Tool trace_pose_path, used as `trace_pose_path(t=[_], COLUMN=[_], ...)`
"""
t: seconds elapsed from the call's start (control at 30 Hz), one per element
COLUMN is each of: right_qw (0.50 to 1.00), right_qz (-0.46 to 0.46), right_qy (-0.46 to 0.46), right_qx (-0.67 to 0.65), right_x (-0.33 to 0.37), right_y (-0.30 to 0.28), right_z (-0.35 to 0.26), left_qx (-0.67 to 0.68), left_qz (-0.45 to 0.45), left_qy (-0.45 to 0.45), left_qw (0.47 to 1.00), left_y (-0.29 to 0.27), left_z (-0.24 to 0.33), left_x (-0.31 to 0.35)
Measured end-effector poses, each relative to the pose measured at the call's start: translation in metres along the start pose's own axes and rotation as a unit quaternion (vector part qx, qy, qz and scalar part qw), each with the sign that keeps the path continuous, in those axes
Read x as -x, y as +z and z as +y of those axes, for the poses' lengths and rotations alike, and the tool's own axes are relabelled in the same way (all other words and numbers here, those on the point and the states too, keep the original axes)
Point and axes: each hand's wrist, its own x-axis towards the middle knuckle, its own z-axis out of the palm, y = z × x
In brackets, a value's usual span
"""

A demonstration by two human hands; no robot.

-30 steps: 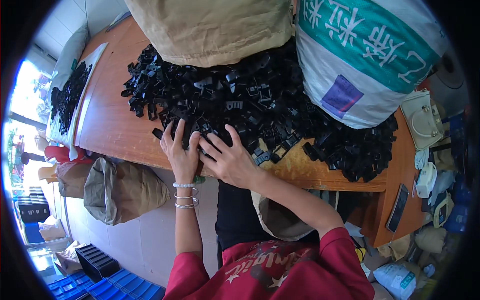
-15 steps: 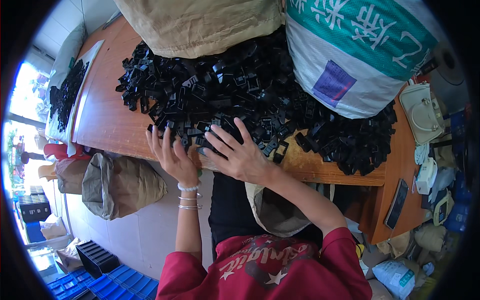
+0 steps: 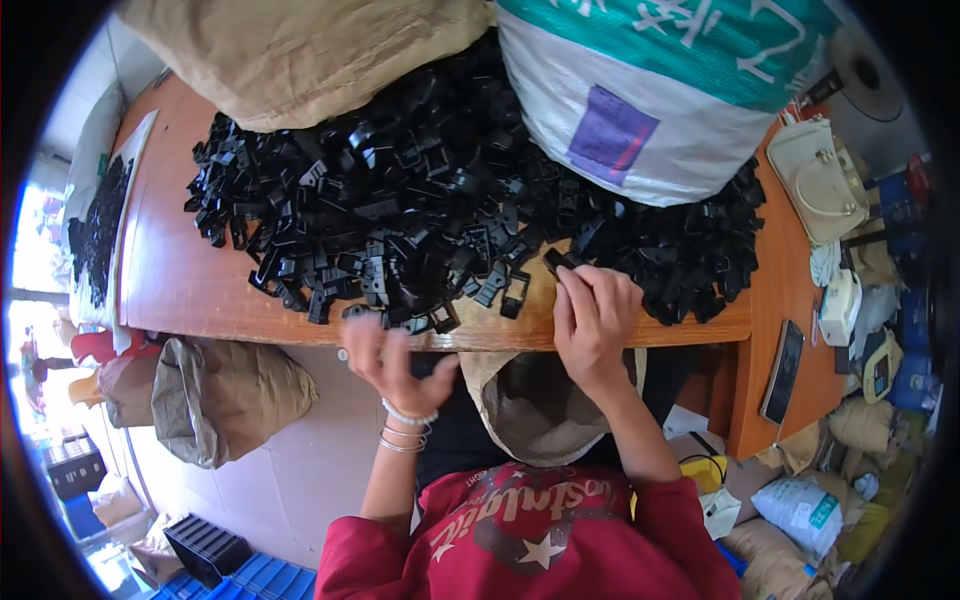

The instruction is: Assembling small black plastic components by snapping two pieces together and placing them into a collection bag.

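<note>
A large heap of small black plastic parts (image 3: 380, 200) is spread over the wooden table (image 3: 170, 240). Pinched in my right hand (image 3: 600, 315), at the table's front edge, is one black plastic part (image 3: 560, 262). My left hand (image 3: 385, 362), partly blurred, hovers by the front edge just below the heap, its fingers apart and nothing seen in it. An open-mouthed bag (image 3: 545, 400) hangs below the table edge between my forearms; its inside looks dark.
A brown paper sack (image 3: 310, 55) and a white-and-green woven sack (image 3: 660, 110) rest behind the heap. On the right are a phone (image 3: 781, 371) and a cream handbag (image 3: 818, 180). Another brown sack (image 3: 240, 395) stands on the floor at left, with blue crates (image 3: 270, 578) nearer.
My right hand has moved right, away from the left, and now pinches a black part. My left hand has drawn back from the heap. The whole view has shifted slightly.
</note>
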Motion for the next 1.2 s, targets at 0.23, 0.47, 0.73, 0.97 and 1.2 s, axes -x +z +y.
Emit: trace_pose_path(t=[0.23,0.47,0.73,0.97,1.2], right_qw=[1.0,1.0,0.999,0.978,0.881], right_qz=[0.004,0.002,-0.02,0.103,0.017], right_qy=[0.03,0.002,0.007,0.053,0.088], right_qx=[0.002,-0.008,-0.027,-0.176,-0.464], right_x=[0.02,0.022,0.026,0.02,0.009], right_y=[0.008,0.006,0.009,0.005,-0.028], right_z=[0.003,0.004,0.007,0.005,-0.007], left_qx=[0.01,0.013,0.059,0.369,0.426], left_qz=[-0.198,-0.19,-0.143,-0.124,-0.365], left_qy=[0.012,0.052,-0.034,-0.345,-0.379], left_qw=[0.98,0.98,0.987,0.854,0.736], left_y=[0.032,0.041,0.022,0.014,0.0], left_z=[0.064,0.062,0.068,0.054,0.061], left_x=[-0.048,-0.041,-0.037,-0.027,-0.055])
